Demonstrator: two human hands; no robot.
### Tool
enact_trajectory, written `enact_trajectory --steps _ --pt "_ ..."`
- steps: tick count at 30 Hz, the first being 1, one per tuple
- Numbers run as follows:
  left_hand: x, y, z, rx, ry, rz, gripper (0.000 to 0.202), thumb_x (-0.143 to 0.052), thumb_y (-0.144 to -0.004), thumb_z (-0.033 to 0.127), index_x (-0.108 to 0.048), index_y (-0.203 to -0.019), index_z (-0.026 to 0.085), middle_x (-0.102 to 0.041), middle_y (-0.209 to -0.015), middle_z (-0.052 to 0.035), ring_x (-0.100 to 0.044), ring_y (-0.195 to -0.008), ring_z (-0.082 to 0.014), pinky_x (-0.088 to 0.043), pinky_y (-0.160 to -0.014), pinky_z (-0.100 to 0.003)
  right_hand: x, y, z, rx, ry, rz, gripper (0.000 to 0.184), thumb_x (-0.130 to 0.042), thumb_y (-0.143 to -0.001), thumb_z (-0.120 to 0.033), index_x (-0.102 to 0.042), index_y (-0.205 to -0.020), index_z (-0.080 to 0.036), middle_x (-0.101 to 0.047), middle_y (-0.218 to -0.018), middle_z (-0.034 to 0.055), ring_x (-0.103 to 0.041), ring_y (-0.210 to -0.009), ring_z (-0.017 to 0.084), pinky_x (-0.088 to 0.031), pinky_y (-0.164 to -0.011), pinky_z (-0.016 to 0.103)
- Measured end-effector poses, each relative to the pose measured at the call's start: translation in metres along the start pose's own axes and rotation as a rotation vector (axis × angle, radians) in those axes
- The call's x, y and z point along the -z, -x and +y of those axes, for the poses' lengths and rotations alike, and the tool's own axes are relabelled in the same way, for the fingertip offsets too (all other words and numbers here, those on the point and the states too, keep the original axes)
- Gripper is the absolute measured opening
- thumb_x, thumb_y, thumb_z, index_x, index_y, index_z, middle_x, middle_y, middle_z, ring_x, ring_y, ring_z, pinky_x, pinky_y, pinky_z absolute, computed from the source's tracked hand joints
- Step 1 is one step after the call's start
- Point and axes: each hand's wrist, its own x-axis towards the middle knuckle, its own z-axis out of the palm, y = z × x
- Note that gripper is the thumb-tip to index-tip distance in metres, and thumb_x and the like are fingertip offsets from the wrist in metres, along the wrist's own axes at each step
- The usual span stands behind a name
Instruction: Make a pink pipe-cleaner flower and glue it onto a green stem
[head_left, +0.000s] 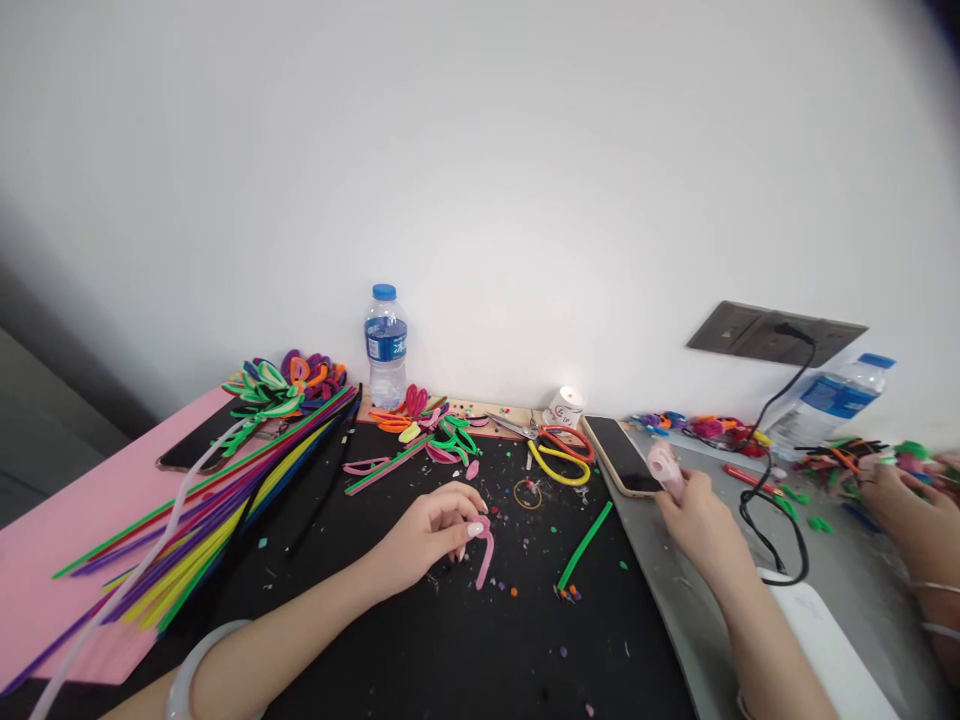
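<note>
Pink chenille stem (486, 565) at lower centre of the frame, over the black desk (420, 665). Its bent upper end is pinched between thumb and fingers of the left hand (442, 530); the tail is left hanging free, presumably so the curve is kept exposed and unflattened.

Right of centre, a pale pink handheld tool (664, 468) is gripped in the closed right hand (701, 525) — its kind cannot be told. It is held with its open end towards the upper left, off the work, near the phone (621, 455).

Scissors (559, 480) are laid upper right of centre, yellow and red loops facing the wearer, likely for easy pick-up. Loose stems (255, 500) are fanned at left, perhaps so colours can be picked singly. A short green stem (585, 547) is left between the hands. The water bottle (386, 350) is stood against the wall — probably out of elbow range.
</note>
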Motion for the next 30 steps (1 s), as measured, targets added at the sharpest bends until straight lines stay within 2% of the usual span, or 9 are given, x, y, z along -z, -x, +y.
enact_trajectory --steps 4,7,12,15,19,22,24,27,30 --pt "0.000 0.000 0.000 -0.005 0.004 0.002 0.019 -0.058 -0.081 0.029 -0.059 -0.074 0.012 -0.050 -0.100 -0.0041 -0.047 -0.051 -0.0023 -0.042 -0.052 -0.021 -0.010 -0.013 0.015 -0.082 0.174 0.052 0.031 -0.039 -0.083 -0.022 -0.047 -0.105 -0.002 -0.060 -0.091 0.0278 -0.064 -0.084 0.037 -0.046 -0.068 0.043" --pt "0.000 0.000 0.001 -0.008 0.002 0.000 0.018 -0.059 -0.081 0.029 -0.059 -0.074 0.012 -0.050 -0.100 -0.0040 -0.047 -0.051 -0.0021 -0.042 -0.052 -0.021 -0.013 -0.020 0.018 -0.199 0.174 0.066 0.034 -0.035 -0.084 -0.021 -0.047 -0.108 -0.001 -0.057 -0.098 0.0289 -0.061 -0.091 0.040 -0.045 -0.073 0.048" --pt "0.000 0.000 0.002 0.001 -0.003 0.010 0.018 -0.058 -0.081 0.029 -0.059 -0.074 0.012 -0.050 -0.101 -0.0040 -0.047 -0.050 -0.0018 -0.042 -0.052 -0.021 -0.013 -0.025 0.017 -0.292 0.159 0.028 0.044 -0.040 -0.080 -0.028 -0.046 -0.115 -0.001 -0.053 -0.108 0.0278 -0.054 -0.105 0.041 -0.043 -0.079 0.047" --pt "0.001 -0.001 0.001 -0.003 -0.001 0.007 0.019 -0.059 -0.081 0.030 -0.059 -0.075 0.012 -0.050 -0.101 -0.0042 -0.047 -0.050 -0.0019 -0.043 -0.052 -0.021 -0.015 -0.023 0.015 -0.291 0.205 0.036 0.045 -0.042 -0.079 -0.030 -0.050 -0.113 -0.002 -0.054 -0.108 0.0273 -0.052 -0.106 0.040 -0.043 -0.078 0.044" --pt "0.000 0.000 0.001 -0.006 -0.005 0.023 0.020 -0.059 -0.080 0.031 -0.058 -0.073 0.012 -0.050 -0.101 -0.0044 -0.047 -0.051 -0.0023 -0.043 -0.052 -0.021 -0.014 -0.019 0.017 -0.188 0.287 0.079 0.043 -0.040 -0.081 -0.027 -0.054 -0.109 0.003 -0.058 -0.101 0.0282 -0.055 -0.102 0.038 -0.040 -0.083 0.044" --pt "-0.001 0.000 0.003 -0.008 0.000 0.038 0.023 -0.060 -0.079 0.034 -0.058 -0.073 0.012 -0.050 -0.100 -0.0045 -0.047 -0.050 -0.0022 -0.043 -0.051 -0.021 -0.005 -0.017 0.017 -0.082 0.246 0.081 0.038 -0.038 -0.081 -0.023 -0.059 -0.100 0.003 -0.063 -0.094 0.0274 -0.059 -0.094 0.037 -0.040 -0.084 0.044" --pt "-0.002 0.000 0.004 -0.010 0.007 0.050 0.024 -0.060 -0.079 0.035 -0.058 -0.073 0.012 -0.050 -0.099 -0.0044 -0.047 -0.050 -0.0022 -0.043 -0.050 -0.022 0.005 -0.011 0.010 0.006 0.098 0.109 0.036 -0.039 -0.080 -0.024 -0.061 -0.099 -0.002 -0.065 -0.095 0.0240 -0.060 -0.093 0.035 -0.042 -0.081 0.042" --pt "-0.002 0.000 0.004 -0.021 0.022 0.067 0.025 -0.061 -0.078 0.036 -0.057 -0.073 0.012 -0.050 -0.098 -0.0040 -0.047 -0.049 -0.0021 -0.043 -0.050 -0.022 0.018 0.007 -0.016 0.117 -0.278 0.102 0.032 -0.041 -0.080 -0.030 -0.064 -0.094 -0.013 -0.068 -0.092 0.0131 -0.063 -0.086 0.029 -0.046 -0.077 0.037" --pt "-0.001 -0.001 0.003 -0.031 0.027 0.094 0.025 -0.060 -0.079 0.037 -0.057 -0.074 0.012 -0.050 -0.099 -0.0041 -0.046 -0.049 -0.0021 -0.042 -0.050 -0.021 0.025 0.035 -0.056 0.348 -0.620 -0.127 0.030 -0.043 -0.082 -0.034 -0.065 -0.092 -0.017 -0.070 -0.090 0.0085 -0.064 -0.081 0.023 -0.047 -0.073 0.031"
